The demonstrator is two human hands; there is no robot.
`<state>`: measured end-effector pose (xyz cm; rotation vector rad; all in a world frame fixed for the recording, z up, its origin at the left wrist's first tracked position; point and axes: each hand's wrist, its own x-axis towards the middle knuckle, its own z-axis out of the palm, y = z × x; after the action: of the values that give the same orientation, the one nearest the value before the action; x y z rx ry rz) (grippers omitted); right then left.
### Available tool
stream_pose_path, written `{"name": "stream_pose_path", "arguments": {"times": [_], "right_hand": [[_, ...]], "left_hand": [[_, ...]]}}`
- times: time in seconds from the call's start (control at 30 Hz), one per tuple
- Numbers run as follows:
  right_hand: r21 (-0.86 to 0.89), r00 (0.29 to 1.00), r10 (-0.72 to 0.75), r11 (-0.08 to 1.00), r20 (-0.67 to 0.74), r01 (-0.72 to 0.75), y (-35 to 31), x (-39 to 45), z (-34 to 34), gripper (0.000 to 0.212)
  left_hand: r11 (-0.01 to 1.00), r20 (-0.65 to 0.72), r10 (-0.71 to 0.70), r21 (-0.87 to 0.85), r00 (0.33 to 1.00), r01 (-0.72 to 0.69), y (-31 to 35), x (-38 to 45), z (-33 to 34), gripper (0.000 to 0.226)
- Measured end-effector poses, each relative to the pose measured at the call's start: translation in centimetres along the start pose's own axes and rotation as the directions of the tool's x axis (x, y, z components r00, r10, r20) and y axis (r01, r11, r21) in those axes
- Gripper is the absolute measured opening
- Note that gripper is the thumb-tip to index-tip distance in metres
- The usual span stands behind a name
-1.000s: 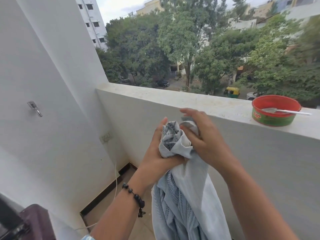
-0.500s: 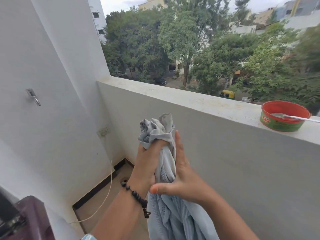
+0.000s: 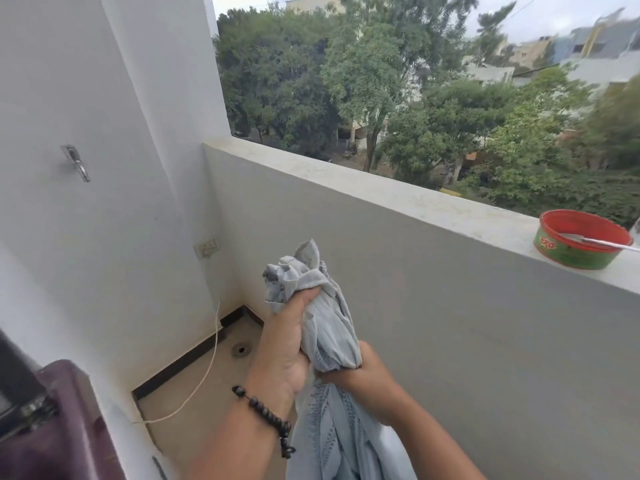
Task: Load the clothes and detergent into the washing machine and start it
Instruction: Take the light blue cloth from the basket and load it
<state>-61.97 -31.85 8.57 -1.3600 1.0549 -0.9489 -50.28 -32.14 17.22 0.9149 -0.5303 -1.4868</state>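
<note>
A light grey-blue cloth (image 3: 325, 327) is bunched up in front of me on a balcony. My left hand (image 3: 284, 344), with a dark bead bracelet at the wrist, grips the cloth near its crumpled top. Just below it, my right hand (image 3: 360, 370) is closed around the cloth, and the rest hangs down past the frame's bottom edge. A dark purple corner of the washing machine (image 3: 52, 427) shows at the lower left. On the parapet ledge at the right stands a red and green tub (image 3: 581, 239) with a spoon lying across it.
The grey parapet wall (image 3: 450, 289) runs right in front of me, with trees and buildings beyond. A white wall on the left carries a metal hook (image 3: 76, 162) and a socket (image 3: 206, 247). A white cord (image 3: 207, 368) trails over the tiled floor near a drain (image 3: 240, 349).
My right hand has slid down the cloth from its top to below my left hand and closed on it. The view has swung left and downward.
</note>
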Motion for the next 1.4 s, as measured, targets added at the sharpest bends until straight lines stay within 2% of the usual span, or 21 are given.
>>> {"name": "stream_pose_path", "arguments": {"times": [0.13,0.2,0.27,0.3,0.33,0.37,0.4,0.43,0.47,0.5,0.57,0.7,0.77,0.83,0.9,1.0,1.07,1.17,1.23,1.3,1.4], "right_hand": [[-0.203,0.998,0.069,0.977,0.01,-0.065,0.6,0.4,-0.5,0.029],[-0.301,0.993,0.122,0.947,0.007,-0.114,0.7,0.4,-0.9,0.025],[-0.392,0.987,0.161,0.908,-0.007,-0.151,0.2,0.2,-1.5,0.013],[-0.452,0.984,0.179,0.877,-0.004,-0.162,-0.3,0.1,-1.6,0.012],[-0.517,0.981,0.191,0.842,0.015,-0.156,-0.7,0.0,-1.7,0.014],[-0.599,0.977,0.21,0.788,0.044,-0.142,-1.3,-0.1,-1.8,0.018],[-0.686,0.975,0.205,0.722,0.09,-0.088,-1.6,0.0,-1.9,0.021],[-0.768,0.971,0.194,0.641,0.139,-0.018,-2.0,0.1,-2.0,0.018],[-0.828,0.967,0.171,0.557,0.187,0.062,-2.4,0.2,-2.1,0.011],[-0.851,0.965,0.153,0.515,0.214,0.106,-2.7,0.2,-2.4,0.017],[-0.851,0.967,0.161,0.518,0.196,0.086,-3.1,0.2,-3.7,0.027],[-0.866,0.971,0.137,0.489,0.195,0.106,-3.1,0.2,-6.9,0.026],[-0.802,0.972,0.104,0.586,0.211,0.111,-3.0,0.3,-9.2,0.03],[-0.636,0.968,0.081,0.766,0.236,0.09,-3.1,0.2,-11.8,0.041],[-0.439,0.956,0.063,0.896,0.285,0.072,-3.0,-0.1,-14.0,0.061],[-0.264,0.938,0.047,0.963,0.344,0.049,-0.9,-0.1,-16.3,0.088],[-0.168,0.956,0.022,0.985,0.291,0.028,0.8,0.2,-16.4,0.081],[-0.017,0.992,-0.044,0.999,0.117,0.047,1.6,1.5,-17.0,0.035],[-0.045,0.989,-0.128,0.99,0.08,0.132,0.2,2.8,-18.6,0.015],[-0.092,0.967,-0.242,0.964,0.076,0.249,-2.9,4.1,-20.6,0.014],[-0.173,0.895,-0.44,0.878,0.073,0.446,-9.1,5.2,-22.7,0.03]], "left_hand": [[0.961,0.067,0.148,0.225,0.987,-0.159,3.0,-0.2,-3.6,0.041],[0.865,0.146,0.291,0.383,0.945,-0.326,4.9,-0.6,-4.9,0.06],[0.654,0.325,0.387,0.563,0.863,-0.505,6.0,-1.3,-5.4,0.07],[0.562,0.43,0.358,0.61,0.829,-0.559,6.1,-2.0,-5.0,0.075],[0.455,0.526,0.283,0.662,0.802,-0.595,5.6,-2.6,-4.3,0.082],[0.291,0.615,0.177,0.713,0.769,-0.638,4.7,-2.8,-3.7,0.093],[0.056,0.666,0.032,0.743,0.745,-0.667,3.5,-2.8,-2.9,0.106],[-0.176,0.664,-0.11,0.719,0.739,-0.672,2.1,-2.5,-2.4,0.12],[-0.347,0.635,-0.209,0.662,0.743,-0.664,0.7,-2.0,-2.2,0.13],[-0.47,0.598,-0.259,0.608,0.758,-0.64,-0.8,-1.0,-2.3,0.136],[-0.576,0.542,-0.261,0.576,0.799,-0.58,-2.7,0.3,-2.0,0.139],[-0.501,0.489,-0.195,0.696,0.85,-0.515,-4.3,1.4,-0.1,0.113],[-0.338,0.498,-0.133,0.79,0.857,-0.512,-4.5,1.9,1.3,0.098],[-0.1,0.513,-0.076,0.849,0.855,-0.518,-4.2,2.4,3.0,0.088],[0.066,0.539,-0.035,0.841,0.841,-0.536,-3.8,2.8,4.4,0.082],[0.268,0.553,0.074,0.791,0.83,-0.55,-3.3,3.4,6.8,0.073],[0.378,0.522,0.165,0.75,0.837,-0.542,-3.0,3.8,7.7,0.068],[0.422,0.487,0.232,0.73,0.842,-0.538,-2.4,3.9,8.2,0.06],[0.458,0.446,0.261,0.724,0.856,-0.517,-2.0,3.7,8.1,0.055],[0.495,0.423,0.298,0.698,0.856,-0.517,-1.6,3.5,7.8,0.054],[0.539,0.397,0.352,0.655,0.848,-0.53,-1.3,2.9,7.8,0.054]]}}
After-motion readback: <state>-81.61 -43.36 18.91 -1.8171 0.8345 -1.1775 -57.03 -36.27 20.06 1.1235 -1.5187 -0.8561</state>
